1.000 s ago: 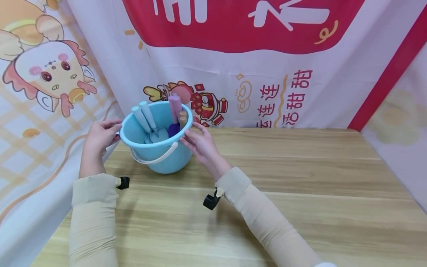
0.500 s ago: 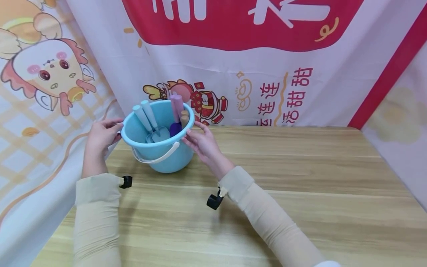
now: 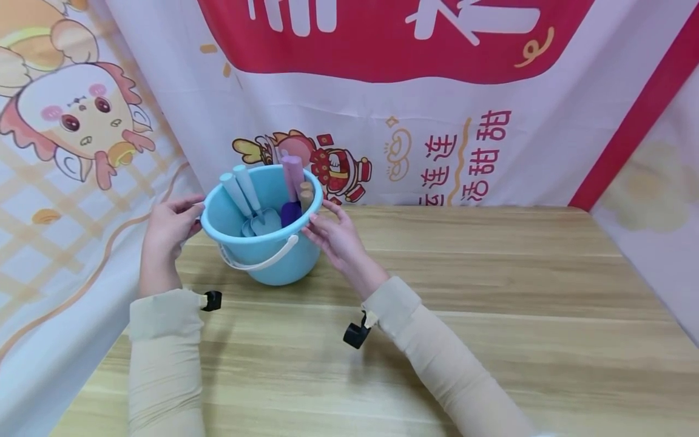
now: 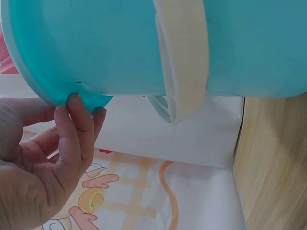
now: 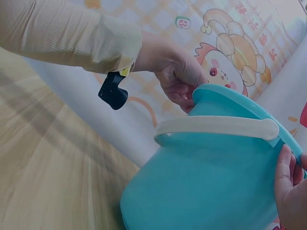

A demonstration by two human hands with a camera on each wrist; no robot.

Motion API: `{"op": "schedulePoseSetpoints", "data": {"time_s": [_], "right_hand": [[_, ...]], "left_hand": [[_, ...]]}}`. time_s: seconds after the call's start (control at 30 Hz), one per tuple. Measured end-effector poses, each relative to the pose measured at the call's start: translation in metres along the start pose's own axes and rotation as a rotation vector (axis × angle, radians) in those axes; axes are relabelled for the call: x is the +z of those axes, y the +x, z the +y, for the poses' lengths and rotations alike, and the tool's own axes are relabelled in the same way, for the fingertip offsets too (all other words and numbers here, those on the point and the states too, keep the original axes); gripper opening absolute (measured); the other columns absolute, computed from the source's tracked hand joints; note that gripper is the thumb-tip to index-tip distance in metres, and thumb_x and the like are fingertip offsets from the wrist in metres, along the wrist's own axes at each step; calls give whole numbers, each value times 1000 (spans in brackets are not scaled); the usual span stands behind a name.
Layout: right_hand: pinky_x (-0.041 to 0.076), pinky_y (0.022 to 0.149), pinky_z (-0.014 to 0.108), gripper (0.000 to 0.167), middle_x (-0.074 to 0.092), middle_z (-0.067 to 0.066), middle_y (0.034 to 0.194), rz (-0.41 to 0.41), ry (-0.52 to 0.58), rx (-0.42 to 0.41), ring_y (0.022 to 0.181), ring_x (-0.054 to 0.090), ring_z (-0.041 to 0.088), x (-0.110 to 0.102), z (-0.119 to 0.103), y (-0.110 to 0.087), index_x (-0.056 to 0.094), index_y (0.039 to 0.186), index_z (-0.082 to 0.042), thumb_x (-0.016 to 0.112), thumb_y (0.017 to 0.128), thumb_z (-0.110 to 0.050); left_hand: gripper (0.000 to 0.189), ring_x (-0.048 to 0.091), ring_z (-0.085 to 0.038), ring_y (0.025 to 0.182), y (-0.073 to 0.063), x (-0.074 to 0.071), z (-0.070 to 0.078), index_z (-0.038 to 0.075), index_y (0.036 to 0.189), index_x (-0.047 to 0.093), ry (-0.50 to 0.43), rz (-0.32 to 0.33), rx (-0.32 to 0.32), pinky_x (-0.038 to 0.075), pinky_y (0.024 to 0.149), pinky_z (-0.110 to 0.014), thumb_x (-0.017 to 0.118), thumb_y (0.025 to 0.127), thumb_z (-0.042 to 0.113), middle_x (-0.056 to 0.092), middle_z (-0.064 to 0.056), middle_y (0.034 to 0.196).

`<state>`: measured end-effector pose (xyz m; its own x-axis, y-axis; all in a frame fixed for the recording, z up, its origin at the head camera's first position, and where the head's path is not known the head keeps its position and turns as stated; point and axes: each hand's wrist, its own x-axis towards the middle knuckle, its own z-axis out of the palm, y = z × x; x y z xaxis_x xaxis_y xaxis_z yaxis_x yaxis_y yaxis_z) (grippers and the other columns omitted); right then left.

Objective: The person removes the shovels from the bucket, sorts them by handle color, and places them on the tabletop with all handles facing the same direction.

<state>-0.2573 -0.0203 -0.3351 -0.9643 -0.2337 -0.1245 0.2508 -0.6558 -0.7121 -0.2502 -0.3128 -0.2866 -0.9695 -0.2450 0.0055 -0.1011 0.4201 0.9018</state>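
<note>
A light-blue bucket [image 3: 289,270] stands on the wooden table at the left. Its white carry handle [image 3: 267,263] hangs down across the front. Inside lean small shovels [image 3: 236,193] with pale blue handles, tools with pink-purple handles [image 3: 295,175] and a dark purple end, and tan handle ends [image 3: 307,195]; their lower parts are partly hidden. My left hand [image 3: 166,227] pinches the rim at the left; the left wrist view shows thumb and fingertips of this hand [image 4: 57,153] at the edge. With my right hand [image 3: 341,240] I hold the rim's right side, fingers beneath it [image 5: 291,196].
Printed white cloth [image 3: 415,103] hangs close behind the bucket. Another cloth with a cartoon animal [image 3: 82,115] slopes along the left, near my left hand. The wooden tabletop [image 3: 464,285] extends to the right. Small black cameras [image 3: 356,335] sit at both cuffs.
The bucket has shifted slightly to the right, with both hands on its rim moving along. The tools inside have travelled with it.
</note>
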Motion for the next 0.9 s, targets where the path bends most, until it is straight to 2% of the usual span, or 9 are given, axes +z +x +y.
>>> {"op": "schedulePoseSetpoints", "data": {"time_s": [0.2,0.43,0.67,0.9], "right_hand": [[59,85,26,54,62,11,100,-2,-6,-5,89,65,18,-4,-2,-5,41,150,-9,57,101,7],[59,84,25,56,63,11,100,1,-16,4,88,66,18,-6,-5,-8,40,151,-9,57,100,8],[59,84,26,55,64,12,100,9,-24,-2,88,66,18,-9,-8,-10,41,151,-8,56,100,8],[59,84,26,56,63,13,102,5,-10,18,87,67,17,-10,-10,-13,41,152,-9,56,100,8]], "left_hand": [[53,59,2,85,-3,0,0,-4,150,47,11,-26,23,55,77,-14,53,107,26,55,2,112],[54,60,1,85,-5,-2,0,-2,153,44,73,-62,24,55,77,-13,51,108,29,54,-7,122],[55,60,2,83,-6,-1,3,-2,154,42,76,-98,37,55,77,-13,50,109,28,54,-9,123],[55,61,1,82,-9,1,3,-2,154,43,54,-93,34,55,78,-14,51,108,28,54,-7,120]]}}
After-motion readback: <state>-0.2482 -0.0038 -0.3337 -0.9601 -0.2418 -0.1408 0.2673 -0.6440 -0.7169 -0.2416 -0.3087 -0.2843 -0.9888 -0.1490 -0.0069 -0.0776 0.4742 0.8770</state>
